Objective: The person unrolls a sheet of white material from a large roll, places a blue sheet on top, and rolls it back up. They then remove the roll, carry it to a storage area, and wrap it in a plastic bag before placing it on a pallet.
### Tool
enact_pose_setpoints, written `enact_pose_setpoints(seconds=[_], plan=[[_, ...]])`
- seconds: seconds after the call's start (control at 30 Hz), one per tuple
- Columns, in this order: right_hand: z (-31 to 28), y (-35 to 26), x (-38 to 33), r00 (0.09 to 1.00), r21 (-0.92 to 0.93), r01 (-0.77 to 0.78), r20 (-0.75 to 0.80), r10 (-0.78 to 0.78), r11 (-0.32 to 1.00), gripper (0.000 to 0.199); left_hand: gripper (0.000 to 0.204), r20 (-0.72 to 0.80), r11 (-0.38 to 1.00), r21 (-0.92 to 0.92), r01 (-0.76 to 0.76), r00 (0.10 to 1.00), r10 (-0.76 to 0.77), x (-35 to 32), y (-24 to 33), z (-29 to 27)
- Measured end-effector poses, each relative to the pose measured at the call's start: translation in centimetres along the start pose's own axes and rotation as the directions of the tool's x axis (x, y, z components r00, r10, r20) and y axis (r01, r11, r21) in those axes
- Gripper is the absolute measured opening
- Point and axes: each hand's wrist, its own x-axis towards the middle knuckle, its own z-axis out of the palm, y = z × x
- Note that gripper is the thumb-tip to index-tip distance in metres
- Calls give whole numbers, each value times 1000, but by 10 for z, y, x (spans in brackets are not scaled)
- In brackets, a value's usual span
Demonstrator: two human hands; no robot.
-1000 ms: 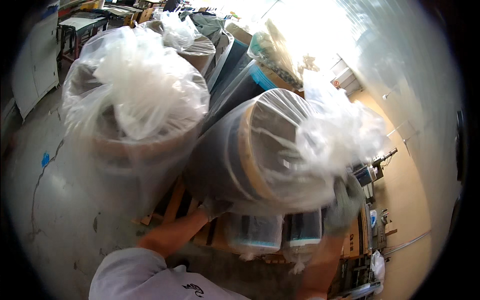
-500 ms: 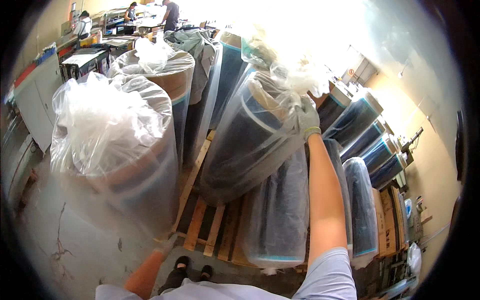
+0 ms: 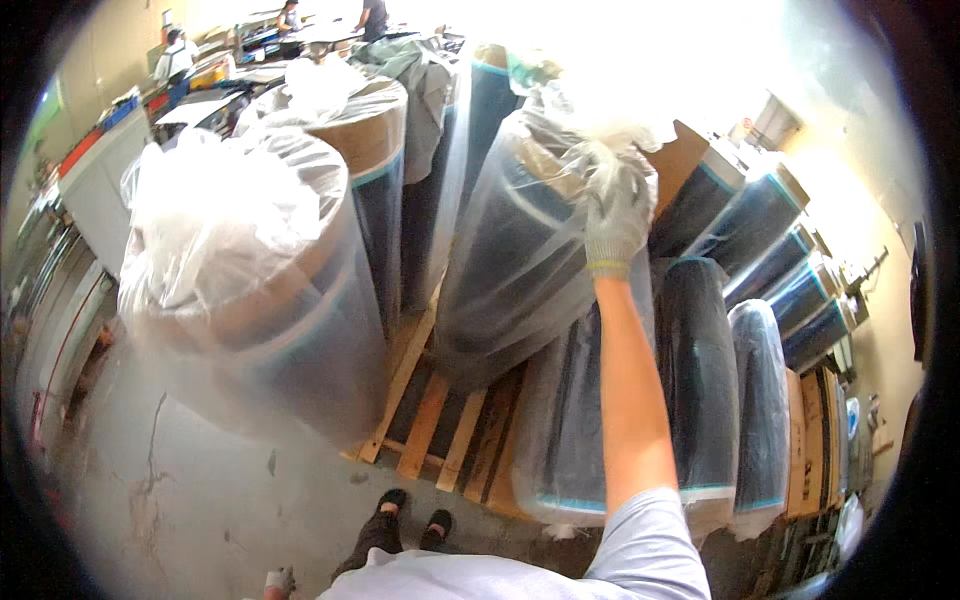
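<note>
My right hand (image 3: 618, 215), in a pale knitted glove, is closed on the gathered top of a clear plastic bag (image 3: 630, 150). The bag covers a tall dark roll (image 3: 510, 260) with a brown upper end, which leans on the wooden pallet (image 3: 425, 425). Low at the bottom edge hangs my left hand (image 3: 281, 579), also gloved, apart from the rolls; it is too small and cut off to make out its fingers. Closest on the left stands a big bagged roll (image 3: 260, 330) with bunched plastic on top.
More wrapped rolls (image 3: 695, 380) stand at the right, and others (image 3: 755, 215) lean behind them. Brown cardboard (image 3: 808, 440) stands past them. A grey cabinet (image 3: 105, 180) is at the left. Concrete floor (image 3: 220, 500) shows around my feet. Several people work at far tables, one in white (image 3: 176, 60).
My left hand has dropped away from beside the near left roll to the bottom edge. The right hand keeps hold of the bag. The view has shifted, so the rolls sit farther right.
</note>
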Motion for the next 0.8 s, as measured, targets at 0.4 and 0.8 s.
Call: enact_pose_setpoints(seconds=[0.4, 0.8], plan=[[-104, 38, -569, -309, -243, -533, 948, 80, 810, 35, 49, -141, 915, 366, 173, 982, -129, -117, -33, -47], [-78, -210, -587, -494, -574, -283, 774, 396, 768, 27, 63, -429, 970, 152, 191, 897, -109, 16, -100, -271]])
